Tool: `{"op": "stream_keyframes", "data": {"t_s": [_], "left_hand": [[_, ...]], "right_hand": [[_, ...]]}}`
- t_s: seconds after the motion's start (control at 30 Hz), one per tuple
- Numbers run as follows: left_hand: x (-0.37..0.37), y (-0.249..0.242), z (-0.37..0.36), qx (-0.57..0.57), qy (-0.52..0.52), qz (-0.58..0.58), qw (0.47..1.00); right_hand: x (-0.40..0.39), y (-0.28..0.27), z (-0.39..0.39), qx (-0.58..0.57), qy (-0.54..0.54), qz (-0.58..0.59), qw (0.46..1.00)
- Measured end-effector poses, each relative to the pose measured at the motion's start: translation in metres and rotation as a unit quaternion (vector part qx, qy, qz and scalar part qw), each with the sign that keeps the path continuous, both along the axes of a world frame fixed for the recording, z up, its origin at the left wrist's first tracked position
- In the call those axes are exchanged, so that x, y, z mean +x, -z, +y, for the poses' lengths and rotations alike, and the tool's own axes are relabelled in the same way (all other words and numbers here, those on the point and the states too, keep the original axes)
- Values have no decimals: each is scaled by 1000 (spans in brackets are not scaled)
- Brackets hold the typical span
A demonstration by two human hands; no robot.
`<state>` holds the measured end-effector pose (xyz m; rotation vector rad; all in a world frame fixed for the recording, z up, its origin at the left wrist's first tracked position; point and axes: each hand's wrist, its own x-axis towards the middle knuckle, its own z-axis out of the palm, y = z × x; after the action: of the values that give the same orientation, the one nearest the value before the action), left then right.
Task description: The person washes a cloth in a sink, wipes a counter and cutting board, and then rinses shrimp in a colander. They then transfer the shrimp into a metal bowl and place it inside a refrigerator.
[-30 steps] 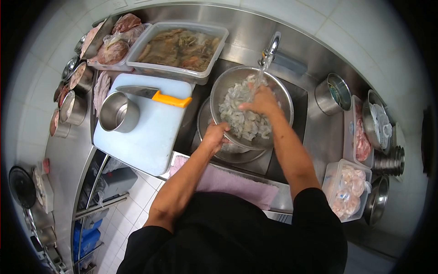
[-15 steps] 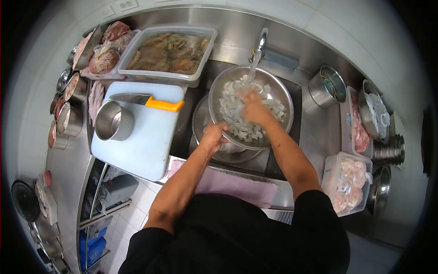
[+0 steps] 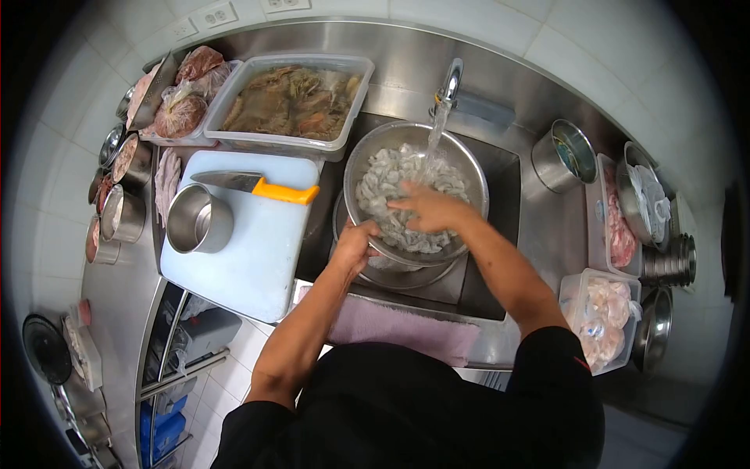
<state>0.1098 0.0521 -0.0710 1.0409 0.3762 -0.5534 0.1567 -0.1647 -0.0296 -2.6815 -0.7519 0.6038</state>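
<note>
Under the running faucet (image 3: 448, 90), a steel bowl (image 3: 478, 176) holds peeled shrimp (image 3: 384, 181) in the sink (image 3: 504, 234). My left hand (image 3: 357, 245) grips the bowl's rim at its near left side. Inside the bowl, my right hand (image 3: 431, 208) is over the shrimp with its fingers spread, the tips touching them. Water falls into the bowl just beyond my right hand. Another steel bowl (image 3: 426, 279) sits lower in the sink, partly hidden by the upper one.
Left of the sink lies a cutting board (image 3: 242, 273) with a yellow-handled knife (image 3: 285, 191) and a steel pot (image 3: 200, 219). Behind it stands a tub of unpeeled shrimp (image 3: 293, 105). A pink towel (image 3: 402, 330) lies along the front edge. Tubs of meat (image 3: 600, 316) stand right.
The held bowl has shifted left in the sink. My right hand has moved down and its fingers have spread apart. The view has tilted slightly.
</note>
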Motion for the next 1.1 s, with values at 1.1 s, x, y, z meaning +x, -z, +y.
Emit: {"op": "stream_keyframes", "data": {"t_s": [1.1], "left_hand": [[-45, -24, 23, 45, 4, 6, 999]], "right_hand": [[-48, 3, 8, 33, -19, -144, 989]]}}
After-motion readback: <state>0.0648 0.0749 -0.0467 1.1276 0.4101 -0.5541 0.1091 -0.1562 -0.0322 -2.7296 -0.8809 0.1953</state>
